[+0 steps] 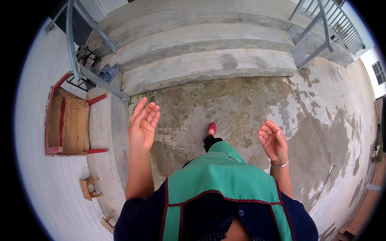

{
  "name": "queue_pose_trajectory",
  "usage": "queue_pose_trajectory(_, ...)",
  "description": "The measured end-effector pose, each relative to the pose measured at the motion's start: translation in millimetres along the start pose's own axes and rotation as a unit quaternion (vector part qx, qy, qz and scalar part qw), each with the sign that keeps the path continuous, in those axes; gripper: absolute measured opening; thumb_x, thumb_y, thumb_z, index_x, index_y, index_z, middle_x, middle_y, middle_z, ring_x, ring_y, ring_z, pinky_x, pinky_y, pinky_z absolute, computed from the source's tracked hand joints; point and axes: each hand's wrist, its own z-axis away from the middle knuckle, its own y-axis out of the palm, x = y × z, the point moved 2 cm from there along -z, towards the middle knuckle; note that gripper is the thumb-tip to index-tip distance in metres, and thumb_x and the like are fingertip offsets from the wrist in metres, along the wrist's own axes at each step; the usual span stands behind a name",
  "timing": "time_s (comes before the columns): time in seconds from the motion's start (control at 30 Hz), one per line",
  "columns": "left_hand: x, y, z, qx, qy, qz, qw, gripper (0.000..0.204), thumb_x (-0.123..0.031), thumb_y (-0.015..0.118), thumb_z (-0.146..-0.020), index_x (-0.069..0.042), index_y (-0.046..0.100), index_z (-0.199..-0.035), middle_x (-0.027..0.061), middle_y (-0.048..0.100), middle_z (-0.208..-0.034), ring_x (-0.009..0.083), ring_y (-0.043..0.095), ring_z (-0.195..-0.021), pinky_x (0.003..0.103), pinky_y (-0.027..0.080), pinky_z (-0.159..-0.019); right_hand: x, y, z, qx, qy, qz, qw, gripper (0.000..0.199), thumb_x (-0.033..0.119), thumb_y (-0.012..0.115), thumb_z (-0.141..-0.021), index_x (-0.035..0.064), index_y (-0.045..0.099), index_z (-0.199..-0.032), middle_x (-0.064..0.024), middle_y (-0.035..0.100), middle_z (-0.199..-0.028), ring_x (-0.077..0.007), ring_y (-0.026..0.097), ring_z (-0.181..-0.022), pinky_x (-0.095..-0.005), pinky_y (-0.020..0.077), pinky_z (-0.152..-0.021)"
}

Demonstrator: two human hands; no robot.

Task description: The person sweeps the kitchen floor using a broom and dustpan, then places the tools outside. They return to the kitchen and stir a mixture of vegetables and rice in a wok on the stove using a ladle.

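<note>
Grey concrete ground [241,104], wet in patches, lies outdoors beside one white wall [36,120]. Nearest is one green apron [221,176], worn over dark blue clothes, between the two forearms. Both hands are raised beyond it, well apart and empty. The left hand [144,124] is half opened, its bent fingers pointing forward; the right hand [273,140] is more curled, its palm turned inward. One ring [148,121] and one bracelet [280,165] are worn. One red shoe [212,127] is visible; the other foot is hidden. At left are two small wooden stools [85,188], the nearer hard to make out, and one red furniture piece [74,120] on its side, table or chair I cannot tell. Farther, two blue slippers [109,73] stand beside a dark rack [89,85], whose shoes I cannot count. Behind are concrete steps [201,68] and two metal railings [309,28], cut off by the round border.
</note>
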Motion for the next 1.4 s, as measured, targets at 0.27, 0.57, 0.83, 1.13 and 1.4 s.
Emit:
queue_pose_trajectory(0.27, 14, 35, -276, -0.06, -0.091, 0.02, 0.994, 0.043, -0.009, 0.043, -0.091, -0.003, 0.038, -0.133, 0.011, 0.056, -0.114, 0.0214, 0.055, -0.107, 0.034, 0.046, -0.092, 38, -38, -322, -0.008, 0.035, 0.0, 0.999, 0.043, 0.02, 0.049, -0.093, -0.0051, 0.042, -0.127, -0.0182, 0.057, -0.116, -0.0284, 0.057, -0.106, -0.0366, 0.0484, -0.09)
queue_pose_trajectory(0.57, -11, 38, -606, -0.133, -0.107, 0.039, 0.984, 0.043, -0.009, 0.044, -0.09, -0.004, 0.04, -0.132, 0.0099, 0.058, -0.111, 0.0206, 0.056, -0.105, 0.034, 0.048, -0.09, 62, -22, -724, 0.091, 0.111, -0.01, 0.99, 0.043, 0.02, 0.051, -0.092, -0.0045, 0.042, -0.127, -0.018, 0.056, -0.117, -0.0276, 0.057, -0.107, -0.0358, 0.0474, -0.092)
queue_pose_trajectory(0.83, -112, 197, -911, -0.045, -0.167, 0.037, 0.984, 0.041, -0.007, 0.044, -0.089, -0.002, 0.041, -0.13, 0.0133, 0.057, -0.11, 0.0243, 0.057, -0.104, 0.035, 0.047, -0.088, 182, 28, -951, -0.002, 0.113, -0.022, 0.993, 0.043, 0.021, 0.049, -0.093, -0.003, 0.041, -0.128, -0.0181, 0.055, -0.119, -0.0281, 0.057, -0.108, -0.037, 0.0466, -0.093)
queue_pose_trajectory(1.13, -169, 405, -1142, 0.071, -0.286, 0.031, 0.955, 0.038, -0.006, 0.044, -0.089, -0.002, 0.044, -0.126, 0.0135, 0.057, -0.109, 0.0265, 0.056, -0.104, 0.037, 0.047, -0.089, 355, 44, -1124, -0.115, 0.012, -0.035, 0.993, 0.038, 0.021, 0.049, -0.093, -0.0021, 0.047, -0.123, -0.0174, 0.059, -0.114, -0.0291, 0.059, -0.105, -0.0382, 0.0484, -0.09)
queue_pose_trajectory(1.4, -272, 457, -1249, -0.029, -0.235, 0.048, 0.97, 0.036, -0.007, 0.045, -0.089, -0.003, 0.046, -0.125, 0.0133, 0.059, -0.107, 0.027, 0.056, -0.104, 0.038, 0.046, -0.091, 425, 112, -1360, 0.038, 0.091, -0.029, 0.995, 0.021, 0.018, 0.05, -0.093, 0.0013, 0.057, -0.103, -0.0146, 0.062, -0.105, -0.0274, 0.06, -0.102, -0.0373, 0.0492, -0.089)
